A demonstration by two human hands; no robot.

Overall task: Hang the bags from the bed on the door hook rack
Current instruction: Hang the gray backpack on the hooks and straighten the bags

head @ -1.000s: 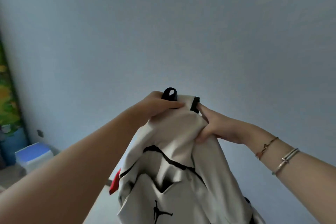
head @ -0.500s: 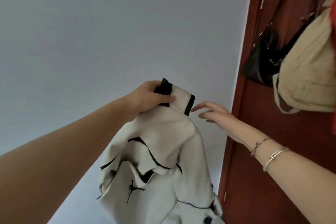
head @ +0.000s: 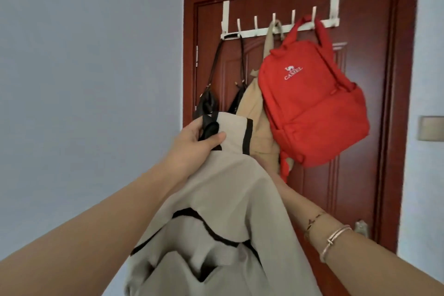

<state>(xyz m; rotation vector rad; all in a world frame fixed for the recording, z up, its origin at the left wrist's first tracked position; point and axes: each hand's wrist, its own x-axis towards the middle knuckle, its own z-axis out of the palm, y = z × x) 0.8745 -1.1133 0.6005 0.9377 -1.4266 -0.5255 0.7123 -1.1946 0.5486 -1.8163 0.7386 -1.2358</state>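
My left hand (head: 197,142) grips the black top loop of a beige backpack (head: 223,218) with black trim and holds it up in front of the door. My right forearm reaches in behind the backpack; the right hand itself is hidden by the fabric. A white over-door hook rack (head: 281,29) hangs on the red-brown door (head: 374,103). On the rack hang a black shoulder bag (head: 209,101) at the left, a tan bag (head: 254,113) in the middle and a red backpack (head: 310,103) at the right. Two hooks between the black and tan bags carry nothing.
A pale blue wall (head: 84,67) runs along the left up to the door frame. A metal door handle (head: 360,227) sits low right on the door. A tan switch plate (head: 431,127) is on the right wall.
The view has swung right and up, so the whole door and rack now show. My right hand has gone from beside the backpack's top to behind the bag. The left hand still holds the loop.
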